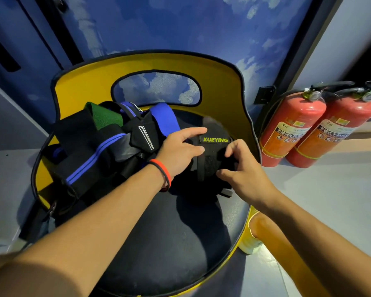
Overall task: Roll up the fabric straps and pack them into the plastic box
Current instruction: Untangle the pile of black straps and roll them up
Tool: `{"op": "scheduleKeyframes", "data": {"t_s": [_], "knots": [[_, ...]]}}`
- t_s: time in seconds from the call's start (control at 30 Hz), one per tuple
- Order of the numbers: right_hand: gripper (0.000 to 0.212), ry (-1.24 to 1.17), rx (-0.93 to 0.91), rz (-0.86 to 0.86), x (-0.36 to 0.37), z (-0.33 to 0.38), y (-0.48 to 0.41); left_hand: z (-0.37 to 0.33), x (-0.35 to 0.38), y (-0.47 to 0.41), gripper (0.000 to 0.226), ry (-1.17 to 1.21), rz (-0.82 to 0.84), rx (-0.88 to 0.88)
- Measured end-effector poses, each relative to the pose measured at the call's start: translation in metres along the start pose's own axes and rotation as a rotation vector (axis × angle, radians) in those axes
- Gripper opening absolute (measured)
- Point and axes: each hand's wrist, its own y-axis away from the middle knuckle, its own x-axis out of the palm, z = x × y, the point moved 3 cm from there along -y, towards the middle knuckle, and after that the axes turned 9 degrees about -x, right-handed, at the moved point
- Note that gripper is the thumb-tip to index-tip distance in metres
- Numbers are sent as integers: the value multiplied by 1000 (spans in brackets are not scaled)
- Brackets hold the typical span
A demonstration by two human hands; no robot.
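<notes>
**Strap roll wants tension and square edges**

Both hands work on the black XUEYING strap [210, 166], which lies on the right side of the seat cushion [169, 232] of a yellow-backed chair [150, 63]. The left hand [180, 151] lies flat on the strap beside its green-lettered label [215, 139], its fingers [193, 131] nearly straight and pressing down, not gripping. The right hand [242, 172] holds the bunched end, its fingers [234, 146] curled over the top and the thumb underneath, pinching the fabric. Whether a proper coil has formed under that hand is hard to tell, since black fabric merges with the black cushion.

To do this step well, I judge that the left palm should pin the flat length taut while the right hand turns the end over itself in small turns, keeping the edges in line so the roll does not cone. The soft cushion gives little backing, so pressure must come from the hands. Any fastening patch is best closed on the last turn, or the roll may spring open.

The pile of straps [99, 142], black, blue and green, waits on the left of the seat, touching the left wrist. No plastic box is in view, so packing looks some way off.
</notes>
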Motion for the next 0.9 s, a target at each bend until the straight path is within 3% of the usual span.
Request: {"op": "scheduleKeyframes", "data": {"t_s": [0.23, 0.33, 0.43, 0.6, 0.7, 0.77, 0.9], "knots": [[50, 31, 98, -162, 1, -5, 0, 2, -1, -1, 53, -27, -81, 70], [58, 134, 193, -22, 3, -15, 2, 2, -2, -2, 57, 0, -93, 56], [44, 328, 262, 191, 6, -25, 8, 1, -6, -12, 58, -19, -136, 4], [35, 277, 293, 202, 9, -20, 10, -1, -7, -33, 57, -117, -105, -65], [27, 173, 428, 215, 12, -25, 12, 2, 3, -47, 61, -309, -68, -53], [32, 149, 449, 182, 12, -29, 12, 3, 12, -56, 65, -483, -37, -15], [43, 334, 446, 162, 13, -37, 11, 3, 35, -66, 76, -927, -14, 6]]}}
